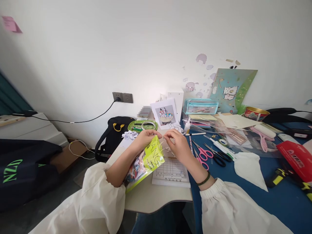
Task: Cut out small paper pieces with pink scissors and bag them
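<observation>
A yellow-green plastic bag (pixel 153 158) with a clear window and colourful contents hangs tilted above the front of the desk. Gripping its upper edge is my left hand (pixel 143 140), fingers closed. My right hand (pixel 179 146) is pinched just beside the bag's top corner, its fingertips close to those of the left. Whatever lies between the right fingertips is too small to make out. Below the hands lies a printed form pad (pixel 172 172), partly covered by the bag. Behind them, a printed picture of a decorated bowl (pixel 167 113) leans upright.
To the right lie pink scissors (pixel 204 153), black scissors (pixel 220 159), tape (pixel 222 142), a white cloth-like piece (pixel 251 167) and a red packet (pixel 296 161). A green tray (pixel 133 124) and crumpled paper (pixel 130 135) sit at the left, near a black backpack (pixel 107 130). A blue pencil case (pixel 201 106) stands behind.
</observation>
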Demonstrator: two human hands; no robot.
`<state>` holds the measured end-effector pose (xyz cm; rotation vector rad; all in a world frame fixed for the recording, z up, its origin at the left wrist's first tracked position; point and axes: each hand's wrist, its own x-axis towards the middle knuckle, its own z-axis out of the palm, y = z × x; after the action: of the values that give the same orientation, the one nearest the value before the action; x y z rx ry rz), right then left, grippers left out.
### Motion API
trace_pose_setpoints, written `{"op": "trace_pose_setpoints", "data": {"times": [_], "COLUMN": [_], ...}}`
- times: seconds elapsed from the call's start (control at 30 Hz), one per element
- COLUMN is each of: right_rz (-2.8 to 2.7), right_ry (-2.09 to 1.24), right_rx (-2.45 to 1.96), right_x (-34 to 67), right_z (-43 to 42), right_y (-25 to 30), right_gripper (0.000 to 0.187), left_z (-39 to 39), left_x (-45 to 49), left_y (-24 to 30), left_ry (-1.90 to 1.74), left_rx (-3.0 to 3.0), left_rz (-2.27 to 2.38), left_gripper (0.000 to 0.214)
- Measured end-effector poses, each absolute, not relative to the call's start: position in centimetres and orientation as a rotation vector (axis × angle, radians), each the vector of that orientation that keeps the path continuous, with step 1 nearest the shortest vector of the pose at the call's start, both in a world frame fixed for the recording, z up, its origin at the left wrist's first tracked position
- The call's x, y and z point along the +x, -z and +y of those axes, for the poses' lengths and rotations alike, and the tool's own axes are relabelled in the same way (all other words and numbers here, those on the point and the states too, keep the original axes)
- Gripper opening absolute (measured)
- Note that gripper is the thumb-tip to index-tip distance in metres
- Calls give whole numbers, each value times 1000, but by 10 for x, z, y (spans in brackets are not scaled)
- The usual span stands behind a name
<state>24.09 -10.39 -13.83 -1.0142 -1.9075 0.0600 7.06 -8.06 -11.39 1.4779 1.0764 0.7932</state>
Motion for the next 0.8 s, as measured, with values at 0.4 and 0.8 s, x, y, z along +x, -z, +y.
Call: {"op": "trace_pose_setpoints", "data": {"times": [0.4,0.8], "right_rz": [-1886,-1708], "right_ry": [-109,-571], "right_rx": [-1094,-1208], "right_x": [247,261], "right_z": [-99,-83], "right_y": [144,152], "right_gripper": [16,18], "left_z": [-79,-76], "left_x": [69,70], "left_y": [118,125], "left_ry": [-764,-676], "left_rx": [1455,1429], "left_rz": [1098,1124], "left_gripper": [17,20]}}
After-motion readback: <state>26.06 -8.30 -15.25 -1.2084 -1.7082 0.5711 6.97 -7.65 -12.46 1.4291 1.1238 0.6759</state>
